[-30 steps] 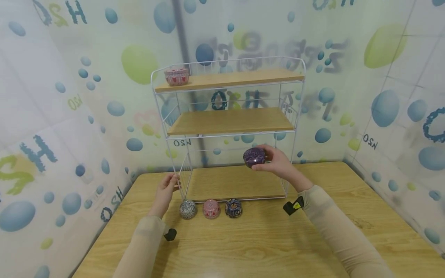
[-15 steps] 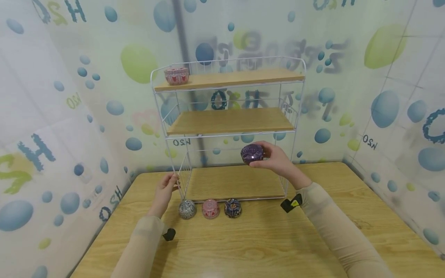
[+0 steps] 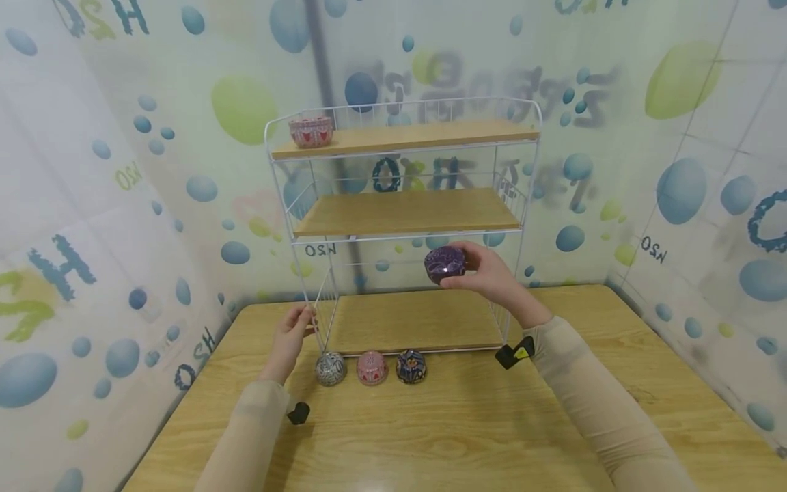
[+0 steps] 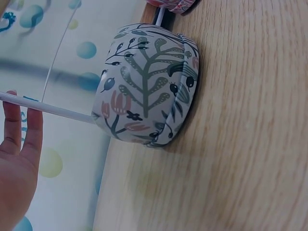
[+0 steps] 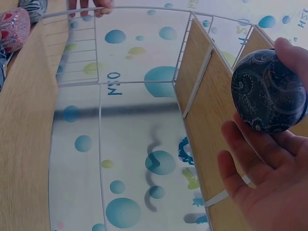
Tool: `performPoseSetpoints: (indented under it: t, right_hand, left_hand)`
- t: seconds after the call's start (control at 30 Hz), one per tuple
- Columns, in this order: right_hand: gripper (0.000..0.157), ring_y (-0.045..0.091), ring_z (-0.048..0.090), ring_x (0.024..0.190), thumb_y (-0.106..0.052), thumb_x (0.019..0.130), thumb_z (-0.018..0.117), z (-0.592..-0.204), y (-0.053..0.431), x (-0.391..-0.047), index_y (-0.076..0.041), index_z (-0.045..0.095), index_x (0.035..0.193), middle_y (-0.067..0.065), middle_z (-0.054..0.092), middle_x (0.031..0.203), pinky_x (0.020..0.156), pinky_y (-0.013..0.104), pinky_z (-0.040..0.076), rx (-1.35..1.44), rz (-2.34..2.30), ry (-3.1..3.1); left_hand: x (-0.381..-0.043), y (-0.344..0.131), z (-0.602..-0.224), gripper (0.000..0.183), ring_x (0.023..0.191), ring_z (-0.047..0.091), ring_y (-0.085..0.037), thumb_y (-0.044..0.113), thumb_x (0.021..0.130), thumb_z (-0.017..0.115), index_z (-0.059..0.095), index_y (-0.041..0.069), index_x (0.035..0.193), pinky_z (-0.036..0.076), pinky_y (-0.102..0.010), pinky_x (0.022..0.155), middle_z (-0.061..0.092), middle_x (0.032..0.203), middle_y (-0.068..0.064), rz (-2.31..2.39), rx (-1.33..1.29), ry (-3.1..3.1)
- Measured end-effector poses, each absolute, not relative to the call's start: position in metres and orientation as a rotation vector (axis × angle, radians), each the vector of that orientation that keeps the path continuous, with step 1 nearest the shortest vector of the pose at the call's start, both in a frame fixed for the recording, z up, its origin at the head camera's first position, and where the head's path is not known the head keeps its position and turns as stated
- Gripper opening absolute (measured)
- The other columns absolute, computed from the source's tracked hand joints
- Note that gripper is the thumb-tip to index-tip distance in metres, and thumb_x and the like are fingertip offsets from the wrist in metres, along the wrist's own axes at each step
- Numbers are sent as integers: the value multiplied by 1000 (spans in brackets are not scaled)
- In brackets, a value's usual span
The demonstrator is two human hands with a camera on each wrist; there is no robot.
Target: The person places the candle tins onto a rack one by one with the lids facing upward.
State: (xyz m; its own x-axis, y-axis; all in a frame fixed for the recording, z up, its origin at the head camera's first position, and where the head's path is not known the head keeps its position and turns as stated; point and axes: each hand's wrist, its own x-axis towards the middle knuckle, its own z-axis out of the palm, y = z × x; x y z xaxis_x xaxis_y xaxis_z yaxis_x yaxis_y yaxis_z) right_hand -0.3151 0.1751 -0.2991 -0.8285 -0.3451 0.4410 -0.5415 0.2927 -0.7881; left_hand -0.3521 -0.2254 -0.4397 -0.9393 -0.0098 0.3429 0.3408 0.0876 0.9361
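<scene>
In the head view my right hand [image 3: 488, 277] holds a dark purple patterned round tin [image 3: 444, 265] in the air, in front of the rack's lower opening. The right wrist view shows thumb and fingers around that tin [image 5: 269, 91]. My left hand [image 3: 290, 342] grips the front left post of the white wire rack [image 3: 521, 263]; fingertips show behind the post [image 4: 62, 111] in the left wrist view. Along the rack's front edge sit a grey-white leafy tin [image 3: 330, 369], a pink tin [image 3: 371, 368] and a dark blue patterned tin [image 3: 410, 367].
Another pink tin [image 3: 311, 132] stands at the left end of the top wooden shelf [image 3: 418, 137]. Below it are the middle shelf [image 3: 408, 212] and bottom shelf [image 3: 418, 321]. The rack stands on a wooden table [image 3: 430, 437], with printed curtains [image 3: 246, 109] behind and at the sides.
My right hand has risen slightly with the purple tin, moving a little left and tilting it. My left hand stays on the rack post.
</scene>
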Motion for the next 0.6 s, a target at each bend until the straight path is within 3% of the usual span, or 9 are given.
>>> performPoseSetpoints:
  t: [0.13,0.3,0.6]
  right_hand:
    - [60,31,59,107,-7,78,79,-294,175,-313,1,52,130,18,58,122,91,46,49,832,1573,-2375]
    - [61,31,58,109,-9,79,79,-288,174,-310,-1,51,133,18,57,124,87,42,52,820,1567,-2393]
    - [64,31,57,112,-11,80,78,-277,170,-311,0,49,136,18,56,127,95,47,47,823,1570,-2389]
  left_hand:
    - [-353,-225,-441,41,89,54,-15,31,103,48,51,-10,112,53,-27,80,52,104,-22,-1913,-354,-2095]
    - [-352,-225,-440,43,90,54,-14,32,103,48,52,-9,114,53,-27,80,55,100,-11,-1910,-356,-2103]
    - [-352,-226,-439,36,91,53,-15,24,104,45,49,-10,115,53,-29,82,56,96,1,-1932,-352,-2111]
